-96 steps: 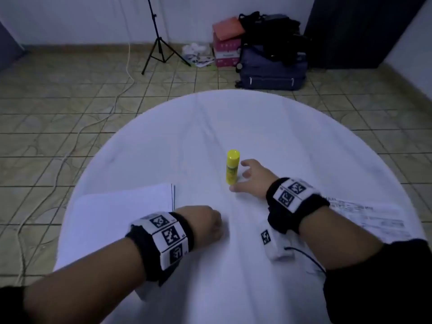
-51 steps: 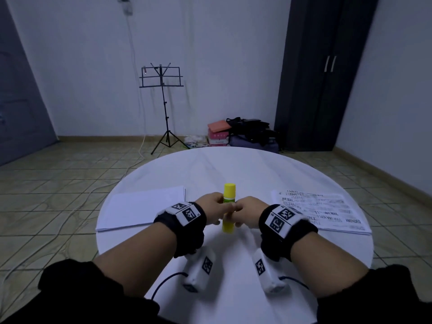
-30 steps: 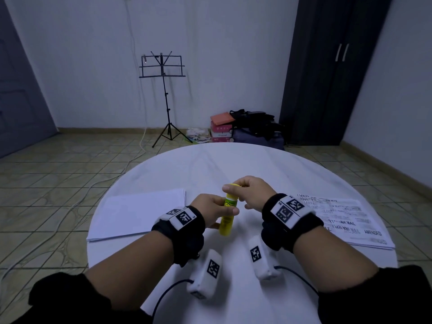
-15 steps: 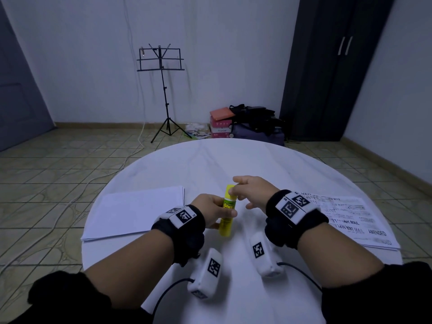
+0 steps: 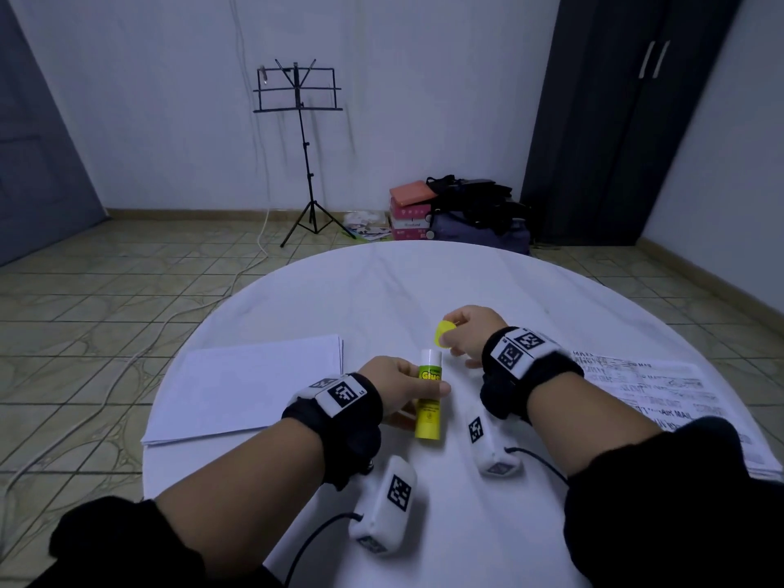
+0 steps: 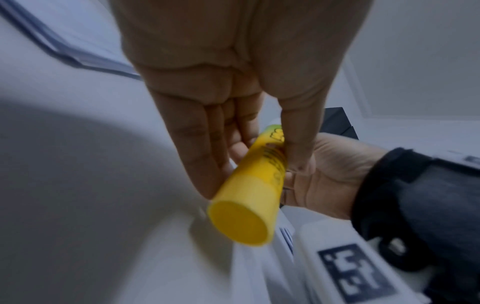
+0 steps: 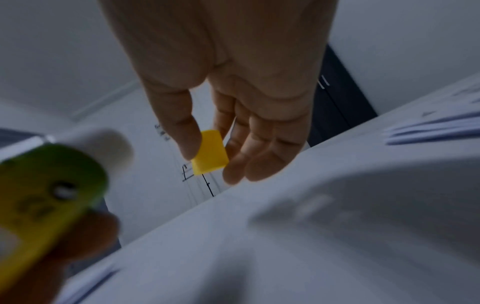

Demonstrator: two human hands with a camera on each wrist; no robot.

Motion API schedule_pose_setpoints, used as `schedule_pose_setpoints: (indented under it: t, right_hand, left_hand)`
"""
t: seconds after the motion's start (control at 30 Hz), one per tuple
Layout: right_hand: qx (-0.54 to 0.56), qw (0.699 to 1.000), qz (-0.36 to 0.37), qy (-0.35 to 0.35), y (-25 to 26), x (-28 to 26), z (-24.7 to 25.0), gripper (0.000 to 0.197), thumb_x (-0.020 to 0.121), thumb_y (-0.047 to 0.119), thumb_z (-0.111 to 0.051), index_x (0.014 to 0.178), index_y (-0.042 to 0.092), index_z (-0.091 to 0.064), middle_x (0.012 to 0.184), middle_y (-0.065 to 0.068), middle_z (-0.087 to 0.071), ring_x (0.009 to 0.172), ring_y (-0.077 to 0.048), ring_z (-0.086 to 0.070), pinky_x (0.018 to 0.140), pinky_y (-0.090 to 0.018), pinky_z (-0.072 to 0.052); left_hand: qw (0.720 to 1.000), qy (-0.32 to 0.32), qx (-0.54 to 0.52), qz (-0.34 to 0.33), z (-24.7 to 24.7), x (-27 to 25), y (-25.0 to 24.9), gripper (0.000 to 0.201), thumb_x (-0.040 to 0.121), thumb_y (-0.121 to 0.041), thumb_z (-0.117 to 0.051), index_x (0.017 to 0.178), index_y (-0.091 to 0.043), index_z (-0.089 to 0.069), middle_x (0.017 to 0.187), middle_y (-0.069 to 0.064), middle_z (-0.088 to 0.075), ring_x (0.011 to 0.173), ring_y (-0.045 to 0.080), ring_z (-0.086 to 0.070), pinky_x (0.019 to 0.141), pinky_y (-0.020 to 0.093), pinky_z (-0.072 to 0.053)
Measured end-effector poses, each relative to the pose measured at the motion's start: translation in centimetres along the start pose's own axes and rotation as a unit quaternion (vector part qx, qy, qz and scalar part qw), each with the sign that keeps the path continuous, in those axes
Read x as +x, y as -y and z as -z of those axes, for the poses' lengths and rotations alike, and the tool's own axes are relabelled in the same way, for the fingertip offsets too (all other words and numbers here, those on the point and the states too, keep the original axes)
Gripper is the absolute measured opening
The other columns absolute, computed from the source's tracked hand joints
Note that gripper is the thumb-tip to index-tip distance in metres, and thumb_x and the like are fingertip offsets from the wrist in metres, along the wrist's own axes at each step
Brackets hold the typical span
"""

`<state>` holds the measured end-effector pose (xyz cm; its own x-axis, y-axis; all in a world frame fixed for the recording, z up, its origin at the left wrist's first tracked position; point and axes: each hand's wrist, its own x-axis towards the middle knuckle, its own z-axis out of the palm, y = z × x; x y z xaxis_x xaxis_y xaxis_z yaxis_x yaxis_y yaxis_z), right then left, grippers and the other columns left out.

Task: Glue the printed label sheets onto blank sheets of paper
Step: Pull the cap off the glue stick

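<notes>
My left hand [image 5: 407, 386] [image 6: 259, 148] grips a yellow glue stick [image 5: 429, 401] [image 6: 249, 195] [image 7: 39, 195] just above the round white table [image 5: 382, 290], its white uncapped tip pointing up. My right hand [image 5: 464, 333] [image 7: 207, 152] pinches the yellow cap [image 5: 444, 333] [image 7: 209, 155] between thumb and fingers, a little beyond and right of the stick. A stack of blank sheets [image 5: 250, 388] lies on the left of the table. The printed label sheets [image 5: 645, 388] lie on the right, partly hidden by my right forearm.
Two white tagged devices [image 5: 388, 505] [image 5: 490, 443] with cables rest on the table near me. Beyond the table stand a music stand [image 5: 303, 154], a pile of boxes and bags [image 5: 458, 214] and a dark wardrobe [image 5: 628, 116].
The glue stick was lifted off the table with both hands. My right hand has pulled the cap off and moved up and to the right with it, baring the white tip.
</notes>
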<state>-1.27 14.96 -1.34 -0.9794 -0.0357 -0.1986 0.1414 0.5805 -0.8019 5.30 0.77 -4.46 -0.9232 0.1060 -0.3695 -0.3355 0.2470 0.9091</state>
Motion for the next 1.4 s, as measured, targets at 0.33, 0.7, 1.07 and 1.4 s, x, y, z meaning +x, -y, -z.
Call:
schedule_pose_setpoints:
  t: [0.33, 0.7, 1.07, 1.4]
  right_hand:
    - [-0.246, 0.969, 0.006, 0.035, 0.8, 5.1, -0.7, 0.041, 0.085, 0.022, -0.066, 0.124, 0.017, -0.058, 0.126, -0.005, -0.059, 0.114, -0.027, -0.058, 0.098, -0.039, -0.047]
    - [-0.208, 0.975, -0.039, 0.068, 0.1, 4.3, -0.4, 0.066, 0.083, 0.015, -0.069, 0.140, 0.012, -0.038, 0.132, -0.010, -0.052, 0.107, -0.028, -0.059, 0.085, -0.039, -0.053]
    - [0.255, 0.953, -0.046, 0.159, -3.9, -9.4, -1.0, 0.024, 0.084, 0.001, -0.065, 0.103, 0.011, -0.054, 0.076, -0.010, -0.061, 0.063, -0.019, -0.057, 0.052, -0.027, -0.046]
    - [0.386, 0.920, 0.035, 0.047, -4.4, -11.3, -1.5, 0.008, 0.094, 0.006, -0.052, 0.089, 0.007, -0.059, 0.072, -0.006, -0.057, 0.059, -0.013, -0.053, 0.056, -0.025, -0.044]
  left_hand:
    - [0.999, 0.026, -0.009, 0.040, 0.1, 1.5, 0.7, 0.027, 0.073, -0.021, -0.081, 0.074, -0.015, -0.055, 0.069, 0.006, -0.060, 0.059, 0.021, -0.057, 0.063, 0.033, -0.053]
    - [0.999, 0.004, -0.042, 0.024, -0.1, 1.3, 0.6, 0.027, 0.073, -0.015, -0.081, 0.068, -0.015, -0.054, 0.056, 0.000, -0.059, 0.057, 0.017, -0.056, 0.065, 0.032, -0.054]
    - [0.958, -0.049, -0.277, -0.053, -1.5, -2.6, -1.6, 0.015, 0.081, -0.001, -0.071, 0.077, -0.007, -0.057, 0.066, 0.005, -0.064, 0.054, 0.014, -0.063, 0.055, 0.019, -0.055]
    - [0.929, -0.044, -0.358, -0.076, -3.1, -4.7, -2.8, 0.012, 0.085, -0.003, -0.066, 0.096, 0.002, -0.062, 0.088, 0.014, -0.059, 0.075, 0.022, -0.059, 0.068, 0.024, -0.057]
